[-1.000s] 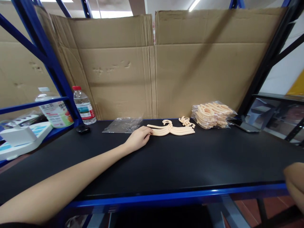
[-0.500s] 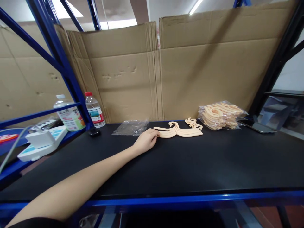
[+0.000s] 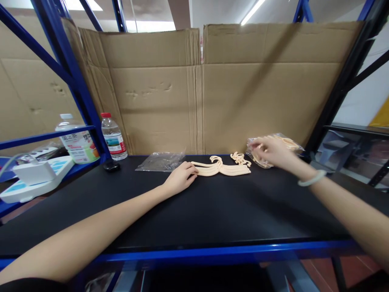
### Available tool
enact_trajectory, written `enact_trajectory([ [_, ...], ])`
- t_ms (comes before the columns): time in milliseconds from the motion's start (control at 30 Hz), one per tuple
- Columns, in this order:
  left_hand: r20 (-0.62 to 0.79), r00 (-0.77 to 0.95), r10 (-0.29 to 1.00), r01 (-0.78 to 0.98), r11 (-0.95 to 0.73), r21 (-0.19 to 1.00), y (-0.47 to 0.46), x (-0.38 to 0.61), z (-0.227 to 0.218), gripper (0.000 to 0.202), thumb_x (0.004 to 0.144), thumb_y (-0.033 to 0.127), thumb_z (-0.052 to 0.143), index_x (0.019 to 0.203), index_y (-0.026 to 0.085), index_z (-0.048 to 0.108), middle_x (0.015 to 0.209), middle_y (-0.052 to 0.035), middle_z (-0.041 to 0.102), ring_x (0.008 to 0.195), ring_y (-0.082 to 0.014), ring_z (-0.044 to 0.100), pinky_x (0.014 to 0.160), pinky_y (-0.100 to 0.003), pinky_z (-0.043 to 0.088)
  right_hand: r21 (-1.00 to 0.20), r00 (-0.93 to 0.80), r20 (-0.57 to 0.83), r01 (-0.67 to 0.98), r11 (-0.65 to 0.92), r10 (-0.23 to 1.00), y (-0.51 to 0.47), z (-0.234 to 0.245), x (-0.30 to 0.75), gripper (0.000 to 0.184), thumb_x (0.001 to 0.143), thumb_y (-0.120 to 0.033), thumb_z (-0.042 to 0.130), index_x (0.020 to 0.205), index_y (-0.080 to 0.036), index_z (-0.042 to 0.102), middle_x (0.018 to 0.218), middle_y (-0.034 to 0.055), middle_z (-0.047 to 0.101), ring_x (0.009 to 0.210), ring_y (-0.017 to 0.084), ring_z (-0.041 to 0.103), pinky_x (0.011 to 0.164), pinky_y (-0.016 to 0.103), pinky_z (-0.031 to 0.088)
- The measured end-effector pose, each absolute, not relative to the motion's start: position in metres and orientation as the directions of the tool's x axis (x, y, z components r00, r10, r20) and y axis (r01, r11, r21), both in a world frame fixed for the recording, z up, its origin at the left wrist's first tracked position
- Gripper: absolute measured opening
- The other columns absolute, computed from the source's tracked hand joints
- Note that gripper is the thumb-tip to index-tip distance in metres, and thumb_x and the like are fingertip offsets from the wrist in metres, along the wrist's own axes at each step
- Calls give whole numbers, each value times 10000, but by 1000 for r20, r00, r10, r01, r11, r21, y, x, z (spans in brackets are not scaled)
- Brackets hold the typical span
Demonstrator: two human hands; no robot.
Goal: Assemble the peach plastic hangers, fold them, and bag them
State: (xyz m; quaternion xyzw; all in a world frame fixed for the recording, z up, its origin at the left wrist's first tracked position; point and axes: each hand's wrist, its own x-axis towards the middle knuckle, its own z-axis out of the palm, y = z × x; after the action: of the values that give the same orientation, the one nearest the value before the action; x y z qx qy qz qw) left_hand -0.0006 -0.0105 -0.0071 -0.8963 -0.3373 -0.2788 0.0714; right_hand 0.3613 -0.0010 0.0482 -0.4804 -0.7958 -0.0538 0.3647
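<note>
A small stack of pale orange plastic hangers (image 3: 226, 168) lies on the black shelf top (image 3: 212, 207). My left hand (image 3: 179, 178) rests at the stack's left end, fingers curled against it. A clear bag of more hangers (image 3: 287, 142) sits at the back right. My right hand (image 3: 270, 152) is stretched over that bag, fingers on its front; it is blurred by motion. A white bangle is on my right wrist. Several loose hanger hooks (image 3: 240, 158) lie between the stack and the bag.
An empty clear plastic bag (image 3: 159, 161) lies left of the stack. A water bottle (image 3: 112, 136), a larger bottle (image 3: 75, 142) and a small black object (image 3: 111, 165) stand at the left by the blue rack post. Cardboard sheets (image 3: 194, 89) wall the back.
My right arm has come in from the lower right and reached across to the bag of hangers. My left hand stays at the stack's end.
</note>
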Motion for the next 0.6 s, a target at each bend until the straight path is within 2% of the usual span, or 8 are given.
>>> enact_trajectory([
  [67,544,616,570,645,-761,68,-10,-1,-7,106,850,138,528,906,177,608,964,-63,608,940,-207,552,849,-362,493,-136,-416,518,823,552,747,7,27,364,221,825,-125,507,926,-159,700,886,94,682,806,212,637,785,371,516],
  [133,537,618,574,644,-761,72,-10,-1,-8,101,853,144,527,911,175,604,967,-65,604,938,-207,552,848,-362,491,-13,-509,425,823,567,749,15,7,368,304,778,-70,475,961,-145,706,952,118,678,890,243,636,825,375,504],
  [233,534,615,580,654,-754,66,-8,-2,-8,104,864,167,521,933,175,600,965,-68,595,934,-209,548,843,-367,489,75,-510,399,846,527,762,26,-11,377,360,784,-41,437,1015,-133,697,976,137,664,922,257,630,835,375,493],
  [400,517,626,584,650,-757,69,-7,-2,-8,138,891,234,512,960,177,617,948,-70,576,913,-212,542,831,-373,484,74,-517,352,846,528,780,34,-15,382,292,853,-96,457,993,-164,703,974,130,637,863,230,625,792,339,494],
  [600,490,639,593,620,-774,129,-5,-2,-8,194,899,288,517,986,180,653,899,-59,537,873,-206,541,815,-368,485,31,-540,340,825,565,770,33,-13,384,248,859,-113,478,953,-147,706,930,109,627,877,213,607,824,326,486],
])
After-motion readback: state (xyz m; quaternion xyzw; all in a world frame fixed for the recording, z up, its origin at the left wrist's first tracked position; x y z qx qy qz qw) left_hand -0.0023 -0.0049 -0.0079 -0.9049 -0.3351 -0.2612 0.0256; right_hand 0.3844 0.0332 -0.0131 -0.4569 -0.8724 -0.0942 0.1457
